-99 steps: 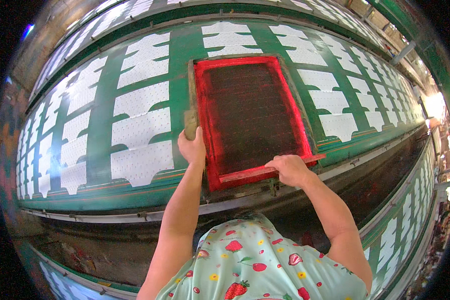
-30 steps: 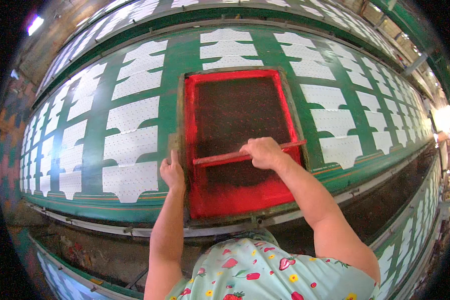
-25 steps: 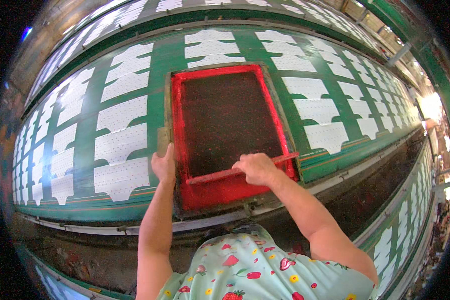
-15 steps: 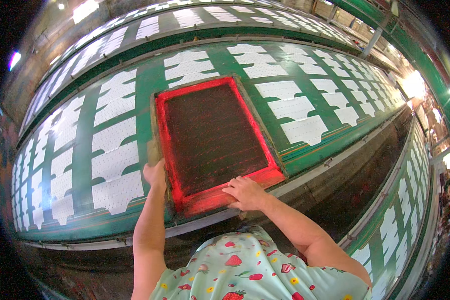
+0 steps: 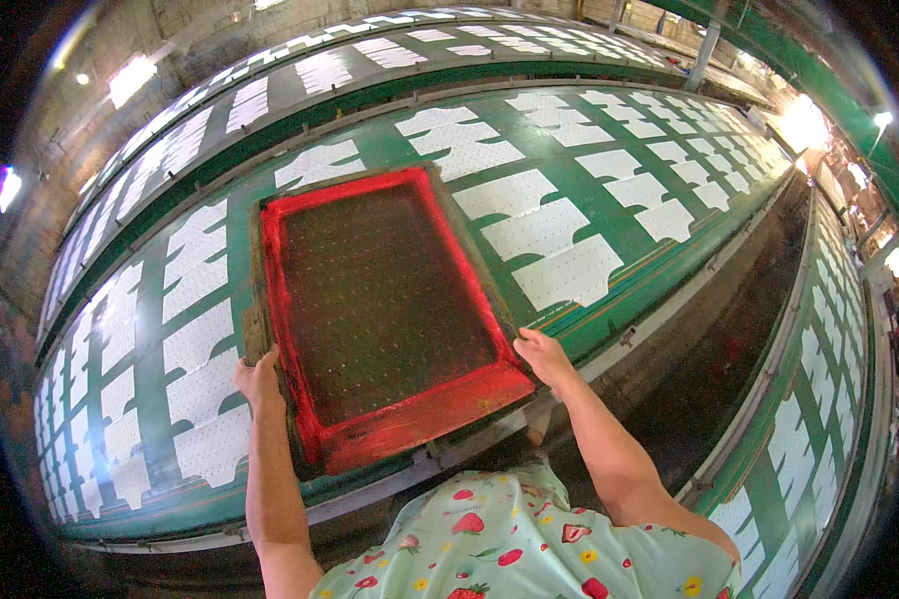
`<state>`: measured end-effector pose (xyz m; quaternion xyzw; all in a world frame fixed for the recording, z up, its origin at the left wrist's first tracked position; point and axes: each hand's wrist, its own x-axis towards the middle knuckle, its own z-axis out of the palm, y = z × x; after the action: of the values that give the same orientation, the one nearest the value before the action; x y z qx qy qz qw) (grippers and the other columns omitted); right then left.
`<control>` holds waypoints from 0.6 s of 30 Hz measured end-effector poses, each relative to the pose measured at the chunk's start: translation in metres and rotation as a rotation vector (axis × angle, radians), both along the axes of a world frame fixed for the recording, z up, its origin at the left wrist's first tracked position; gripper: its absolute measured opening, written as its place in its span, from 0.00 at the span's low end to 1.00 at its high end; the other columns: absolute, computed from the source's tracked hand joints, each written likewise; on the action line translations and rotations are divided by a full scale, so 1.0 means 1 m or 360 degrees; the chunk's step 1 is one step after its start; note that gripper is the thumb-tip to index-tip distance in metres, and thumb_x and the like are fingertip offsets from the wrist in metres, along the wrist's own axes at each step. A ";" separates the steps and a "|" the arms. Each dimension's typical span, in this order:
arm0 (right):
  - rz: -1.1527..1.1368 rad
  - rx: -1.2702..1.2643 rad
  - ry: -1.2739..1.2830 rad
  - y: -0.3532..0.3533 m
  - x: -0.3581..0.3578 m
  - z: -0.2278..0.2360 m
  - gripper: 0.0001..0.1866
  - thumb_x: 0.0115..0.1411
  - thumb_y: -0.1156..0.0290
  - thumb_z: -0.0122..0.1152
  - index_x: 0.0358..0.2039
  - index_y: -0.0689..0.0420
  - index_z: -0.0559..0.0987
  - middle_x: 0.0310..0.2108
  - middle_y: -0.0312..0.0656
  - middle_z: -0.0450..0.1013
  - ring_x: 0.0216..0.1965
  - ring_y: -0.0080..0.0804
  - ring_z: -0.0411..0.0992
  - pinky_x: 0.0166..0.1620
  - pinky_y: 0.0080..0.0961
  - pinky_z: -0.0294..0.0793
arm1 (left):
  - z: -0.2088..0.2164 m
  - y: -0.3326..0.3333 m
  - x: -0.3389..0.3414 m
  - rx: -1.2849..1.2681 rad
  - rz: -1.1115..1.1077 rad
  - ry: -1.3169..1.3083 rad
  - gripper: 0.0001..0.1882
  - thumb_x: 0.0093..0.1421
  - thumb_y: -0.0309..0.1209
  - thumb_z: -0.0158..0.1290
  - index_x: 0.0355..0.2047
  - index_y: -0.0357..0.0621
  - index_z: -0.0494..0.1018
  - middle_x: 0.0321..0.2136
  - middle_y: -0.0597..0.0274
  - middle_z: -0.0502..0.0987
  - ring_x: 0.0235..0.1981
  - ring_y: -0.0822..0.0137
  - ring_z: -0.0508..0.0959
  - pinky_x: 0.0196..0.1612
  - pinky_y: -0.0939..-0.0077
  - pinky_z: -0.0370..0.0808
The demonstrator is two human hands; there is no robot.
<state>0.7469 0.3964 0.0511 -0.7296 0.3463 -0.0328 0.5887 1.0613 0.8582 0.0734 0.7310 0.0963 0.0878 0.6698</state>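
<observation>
A screen printing frame [image 5: 390,299] with a dark mesh and a wide red ink border lies over the long green table, slightly tilted in view. Through its mesh a dotted pattern faintly shows. My left hand [image 5: 261,384] is closed round the frame's left side, near its lower corner. At the right side, close to the lower right corner, my right hand [image 5: 541,357] grips the frame's edge. White cut fabric pieces [image 5: 561,265] with small dots lie on the table to the right of the frame, and more pieces [image 5: 205,399] lie to its left.
The green table [image 5: 370,165] stretches away to both sides, with a metal rail [image 5: 659,317] along its near edge. Another table with fabric pieces [image 5: 380,52] runs behind it, and one more [image 5: 789,439] stands at the right across a dark gap.
My right hand has moved from the frame's near edge to its right side. The frame sits further left in view, and the camera has shifted. My left hand keeps its hold.
</observation>
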 end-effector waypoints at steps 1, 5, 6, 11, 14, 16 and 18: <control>-0.0008 0.0002 -0.0037 -0.015 0.001 0.000 0.38 0.76 0.51 0.66 0.76 0.63 0.71 0.71 0.61 0.73 0.72 0.44 0.72 0.73 0.38 0.69 | 0.000 -0.016 -0.004 -0.0087 -0.0015 -0.0041 0.20 0.57 0.21 0.72 0.50 0.35 0.83 0.43 0.60 0.87 0.40 0.66 0.84 0.49 0.68 0.79; -0.0046 -0.0042 -0.0163 -0.101 -0.006 -0.003 0.38 0.72 0.51 0.71 0.72 0.66 0.75 0.70 0.58 0.75 0.72 0.50 0.73 0.73 0.41 0.71 | -0.008 -0.100 -0.031 -0.0223 -0.0033 -0.0125 0.20 0.57 0.20 0.72 0.51 0.36 0.82 0.43 0.61 0.87 0.40 0.66 0.84 0.48 0.68 0.79; -0.0026 -0.0073 -0.0149 -0.129 -0.010 -0.003 0.38 0.72 0.51 0.71 0.72 0.66 0.75 0.70 0.58 0.76 0.72 0.50 0.73 0.73 0.41 0.71 | -0.007 -0.126 -0.037 -0.0240 -0.0031 -0.0129 0.20 0.57 0.20 0.71 0.51 0.36 0.82 0.43 0.62 0.87 0.40 0.66 0.84 0.48 0.68 0.79; -0.0046 -0.0243 -0.0100 -0.266 -0.036 -0.012 0.37 0.69 0.51 0.73 0.69 0.65 0.79 0.69 0.57 0.76 0.71 0.51 0.74 0.73 0.41 0.71 | -0.015 -0.266 -0.085 -0.0184 0.0051 0.0031 0.18 0.56 0.21 0.72 0.47 0.38 0.83 0.41 0.63 0.87 0.38 0.68 0.82 0.47 0.69 0.78; -0.0095 -0.0290 -0.0052 -0.335 -0.052 -0.019 0.35 0.68 0.51 0.74 0.67 0.63 0.81 0.67 0.56 0.78 0.68 0.51 0.76 0.71 0.43 0.73 | -0.028 -0.333 -0.111 -0.0126 0.0061 0.0071 0.17 0.56 0.23 0.73 0.46 0.38 0.82 0.40 0.62 0.86 0.38 0.67 0.82 0.47 0.68 0.79; -0.0113 -0.0327 -0.0033 -0.373 -0.063 -0.023 0.33 0.69 0.52 0.74 0.66 0.61 0.82 0.65 0.56 0.79 0.65 0.51 0.77 0.70 0.43 0.73 | -0.038 -0.370 -0.121 -0.0209 0.0027 0.0137 0.18 0.57 0.23 0.73 0.47 0.38 0.82 0.40 0.61 0.86 0.39 0.67 0.82 0.48 0.68 0.79; -0.0140 -0.0283 -0.0010 -0.403 -0.072 -0.027 0.32 0.69 0.54 0.74 0.66 0.61 0.82 0.65 0.56 0.79 0.66 0.51 0.77 0.70 0.43 0.72 | -0.047 -0.400 -0.133 -0.0142 0.0083 0.0158 0.18 0.58 0.23 0.73 0.48 0.37 0.81 0.42 0.61 0.85 0.40 0.67 0.82 0.49 0.67 0.79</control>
<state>0.6746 -0.0067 0.0241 -0.7630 0.3719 -0.0914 0.5207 0.9279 0.4583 0.0264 0.7011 0.1523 0.0643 0.6937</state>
